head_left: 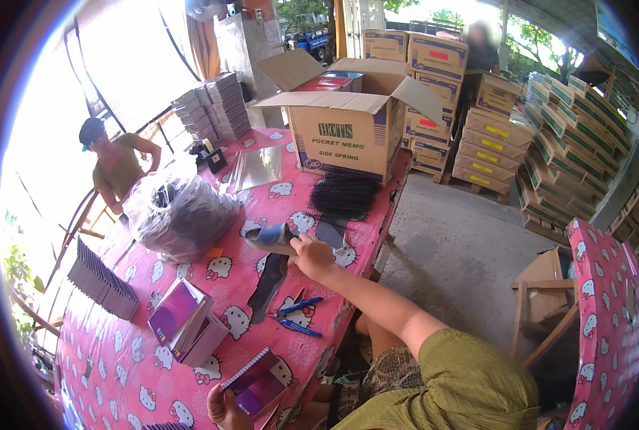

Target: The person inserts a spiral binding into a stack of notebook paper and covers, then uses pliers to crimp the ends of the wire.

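My left hand [224,410] is closed on the lower left edge of a purple-covered notebook [260,382] near the table's front. Spiral wire or holes seem to run along the notebook's upper left edge. Farther off, my right hand [312,256] has its fingers closed on a grey-blue, rounded object [270,239]; its exact kind is unclear. Beneath it lies a dark, worn strip [268,285] on the table. Between my two hands rest blue-handled pliers [299,317]. A small stack of purple notebooks [188,322] stands left of them, its top one partly open.
A pink patterned cloth covers the table [129,373]. Black spiral springs [344,195] lie before a large open carton [344,136]. A filled plastic bag [183,215] and notebook stacks [103,281] stand leftward. One person [122,161] is across the table; another is behind, near stacked boxes [488,154].
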`<state>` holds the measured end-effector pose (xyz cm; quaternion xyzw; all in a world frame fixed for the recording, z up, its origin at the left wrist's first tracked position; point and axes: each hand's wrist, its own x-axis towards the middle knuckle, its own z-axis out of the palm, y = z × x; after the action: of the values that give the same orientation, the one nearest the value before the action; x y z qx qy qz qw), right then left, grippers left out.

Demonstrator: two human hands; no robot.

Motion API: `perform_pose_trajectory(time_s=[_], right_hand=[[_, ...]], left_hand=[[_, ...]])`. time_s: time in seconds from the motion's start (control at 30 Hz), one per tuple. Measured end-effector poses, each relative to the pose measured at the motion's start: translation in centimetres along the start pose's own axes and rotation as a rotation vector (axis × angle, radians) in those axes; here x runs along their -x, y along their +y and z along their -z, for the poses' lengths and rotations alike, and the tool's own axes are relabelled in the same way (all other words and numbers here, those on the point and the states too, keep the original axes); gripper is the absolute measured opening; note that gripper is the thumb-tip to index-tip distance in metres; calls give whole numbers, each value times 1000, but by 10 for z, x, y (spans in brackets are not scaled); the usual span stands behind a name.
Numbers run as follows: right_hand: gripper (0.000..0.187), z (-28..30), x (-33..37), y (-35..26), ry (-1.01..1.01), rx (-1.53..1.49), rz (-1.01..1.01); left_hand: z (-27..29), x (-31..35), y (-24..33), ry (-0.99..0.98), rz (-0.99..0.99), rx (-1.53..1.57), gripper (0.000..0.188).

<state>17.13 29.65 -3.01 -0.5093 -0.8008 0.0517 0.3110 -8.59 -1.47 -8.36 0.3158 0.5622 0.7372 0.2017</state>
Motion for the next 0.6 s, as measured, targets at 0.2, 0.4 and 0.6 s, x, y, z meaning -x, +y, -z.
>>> perform_pose_trajectory(time_s=[0.2, 0.4, 0.6], right_hand=[[46, 58, 25, -71, 95, -312, 352], [42, 82, 102, -148, -380, -843, 546], [33, 67, 111, -142, -537, -919, 527]], left_hand=[[-26, 13, 40, -9, -22, -92, 25], [-77, 28, 75, -126, -63, 23, 22], [-72, 35, 74, -149, -29, -74, 23]])
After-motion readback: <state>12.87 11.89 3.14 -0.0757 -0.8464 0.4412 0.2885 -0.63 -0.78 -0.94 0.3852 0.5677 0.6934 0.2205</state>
